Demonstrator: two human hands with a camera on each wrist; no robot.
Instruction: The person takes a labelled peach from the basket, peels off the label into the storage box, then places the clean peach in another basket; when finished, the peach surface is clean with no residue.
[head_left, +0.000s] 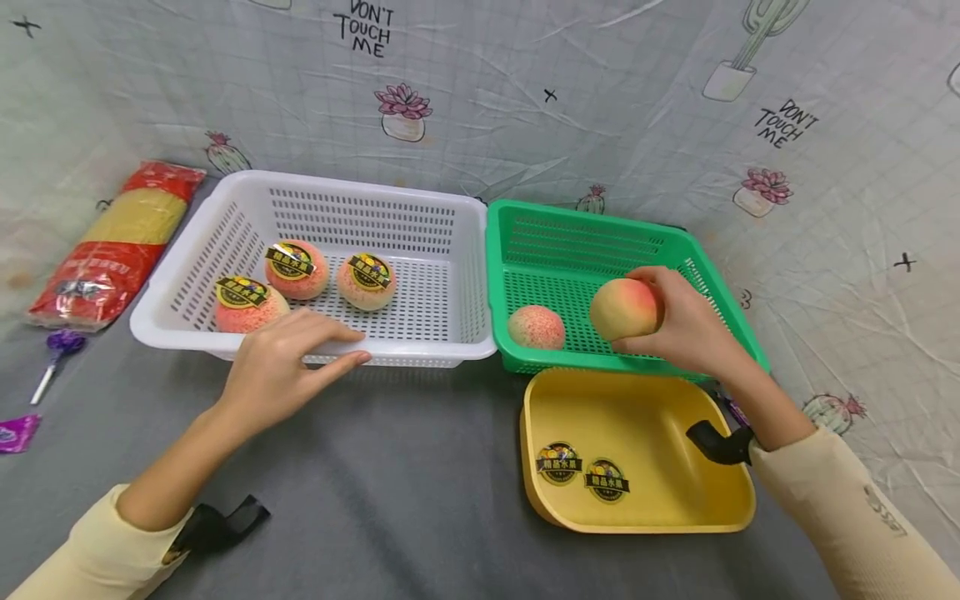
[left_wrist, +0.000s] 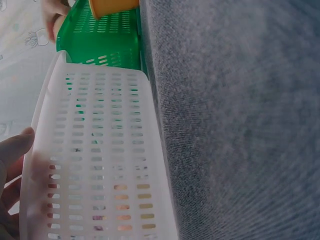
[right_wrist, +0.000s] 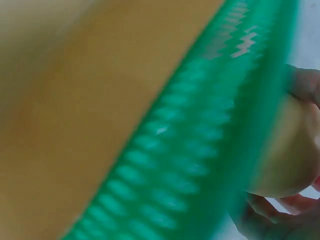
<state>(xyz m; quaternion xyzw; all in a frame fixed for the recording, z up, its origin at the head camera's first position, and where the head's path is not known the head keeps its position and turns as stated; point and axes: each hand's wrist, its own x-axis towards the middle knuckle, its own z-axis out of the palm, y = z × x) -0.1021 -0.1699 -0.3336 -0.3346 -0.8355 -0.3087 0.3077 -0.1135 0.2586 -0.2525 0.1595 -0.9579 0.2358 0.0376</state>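
Note:
My right hand [head_left: 690, 321] grips a yellow-and-red peach [head_left: 622, 309] over the green basket [head_left: 513, 242], fingers and thumb curled round its right side. In the right wrist view this peach [right_wrist: 287, 155] shows beyond the basket's green wall. A speckled pink peach [head_left: 536, 327] lies at the green basket's front left. Over the front rim of the white basket [head_left: 420, 350] is my left hand [head_left: 281, 362], its thumb and index finger apart and holding nothing. The left wrist view has its thumb [left_wrist: 20, 142] right at the rim. Three peaches with black-and-gold labels sit inside, the nearest one [head_left: 243, 307] beside that hand.
A yellow tub [head_left: 660, 450] with two loose labels [head_left: 606, 481] in it stands before the green basket. At the far left lie a red-and-yellow packet [head_left: 120, 242], a purple lollipop [head_left: 60, 350] and a purple wrapper [head_left: 17, 433]. Patterned cloth [head_left: 480, 100] hangs behind.

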